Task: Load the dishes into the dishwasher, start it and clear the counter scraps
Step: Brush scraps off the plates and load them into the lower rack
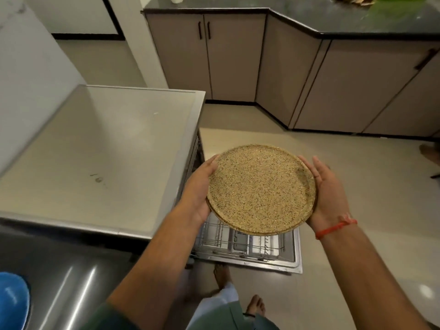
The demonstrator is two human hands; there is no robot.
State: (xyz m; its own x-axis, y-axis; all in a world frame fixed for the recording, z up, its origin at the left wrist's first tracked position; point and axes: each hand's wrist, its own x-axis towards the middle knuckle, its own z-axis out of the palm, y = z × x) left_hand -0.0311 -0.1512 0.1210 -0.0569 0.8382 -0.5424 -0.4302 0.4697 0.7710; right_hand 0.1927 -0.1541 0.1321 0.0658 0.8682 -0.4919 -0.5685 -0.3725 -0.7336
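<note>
Head view. Speckled tan plates [260,189], at least two stacked by the doubled rim at the lower left edge, held flat between both hands, face up toward the camera, tilted slightly with the far rim higher. Round, so no long axis to report.

Left hand [198,194] cups the left rim, fingers curled under, thumb side against the edge. Right hand [327,196] takes the right rim with palm turned inward, fingers fairly straight along the edge, thumb low; red thread band [335,228] on that wrist. Both hands in contact with the stack, none of it resting on anything.

Stack hangs above the pulled-out wire rack [240,241] of the open dishwasher, over its lowered door [294,258]. Rack contents under the plates hidden.

Surface and room: steel-topped dishwasher cabinet [107,151] to the left, small smudges on top. Darker steel counter [66,282] in the near left corner, a blue object [13,298] at its edge, cut off. Beige tile floor [345,186]. Taupe base cabinets [233,55] run along the far wall under a dark worktop [333,17]; scraps [354,0] and something green sit at its top edge, blurred. Bare feet [256,304] at the bottom
</note>
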